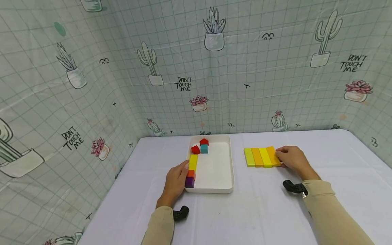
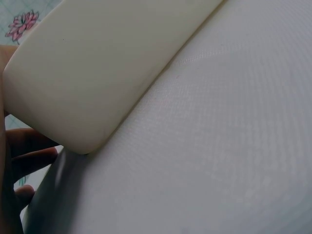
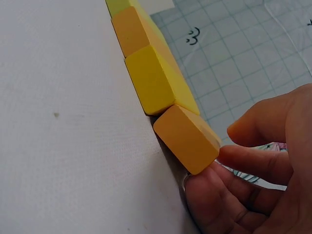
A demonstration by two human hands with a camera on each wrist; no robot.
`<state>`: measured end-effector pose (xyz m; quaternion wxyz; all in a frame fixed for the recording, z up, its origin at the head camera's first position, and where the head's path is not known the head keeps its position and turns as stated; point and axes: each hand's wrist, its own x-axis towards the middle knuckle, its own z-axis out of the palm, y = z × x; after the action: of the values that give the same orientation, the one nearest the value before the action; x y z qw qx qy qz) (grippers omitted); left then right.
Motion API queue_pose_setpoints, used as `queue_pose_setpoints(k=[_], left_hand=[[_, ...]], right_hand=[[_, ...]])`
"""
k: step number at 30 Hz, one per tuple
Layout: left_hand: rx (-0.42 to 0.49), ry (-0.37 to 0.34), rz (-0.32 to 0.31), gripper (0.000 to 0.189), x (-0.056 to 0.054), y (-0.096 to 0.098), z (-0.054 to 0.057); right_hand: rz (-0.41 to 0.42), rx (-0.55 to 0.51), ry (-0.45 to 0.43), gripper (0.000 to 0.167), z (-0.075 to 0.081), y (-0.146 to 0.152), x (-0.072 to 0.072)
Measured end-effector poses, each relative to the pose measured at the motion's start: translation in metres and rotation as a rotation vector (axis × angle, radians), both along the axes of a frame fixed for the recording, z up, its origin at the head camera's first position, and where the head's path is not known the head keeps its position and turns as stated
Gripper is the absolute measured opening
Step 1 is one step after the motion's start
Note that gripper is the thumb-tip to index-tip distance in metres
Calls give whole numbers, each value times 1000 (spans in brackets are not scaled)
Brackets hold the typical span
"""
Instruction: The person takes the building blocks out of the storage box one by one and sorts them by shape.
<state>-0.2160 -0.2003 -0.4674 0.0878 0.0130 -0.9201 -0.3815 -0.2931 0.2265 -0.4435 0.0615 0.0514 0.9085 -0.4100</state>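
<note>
Done, seemingly: coloured blocks (image 1: 193, 162) in tray (image 1: 214, 170), 8 to 12 o'clock | Remaining: four-block row (image 1: 258, 158) outside, at tray's 3 o'clock | Left hand (image 1: 175, 179): grasping tray's 9 o'clock wall | Right hand (image 1: 292, 158): pinching tilted orange end block (image 3: 185, 139), row's 3 o'clock end
</note>
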Motion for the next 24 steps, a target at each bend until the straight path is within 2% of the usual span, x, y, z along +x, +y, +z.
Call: queue_pose_setpoints(k=[6,10,13,15,19,24], left_hand=[[-7,12,-11,51,-1,-2,3],[-3,9,-6,50,-1,-2,3],[-1,16,-17,51,-3,-2,2],[-2,24,-30,51,-3,-2,2],[-4,34,-46,50,-4,-4,2],[3,32,-46,50,-3,-4,1]], right_hand=[[-36,-21,-20,48,1,-3,-1],[-48,-32,43,48,7,-4,1],[-42,-88,85,49,12,-9,2],[-29,-156,79,51,15,-15,3],[18,-289,14,54,18,-30,2],[112,-370,-18,53,24,-59,-3]])
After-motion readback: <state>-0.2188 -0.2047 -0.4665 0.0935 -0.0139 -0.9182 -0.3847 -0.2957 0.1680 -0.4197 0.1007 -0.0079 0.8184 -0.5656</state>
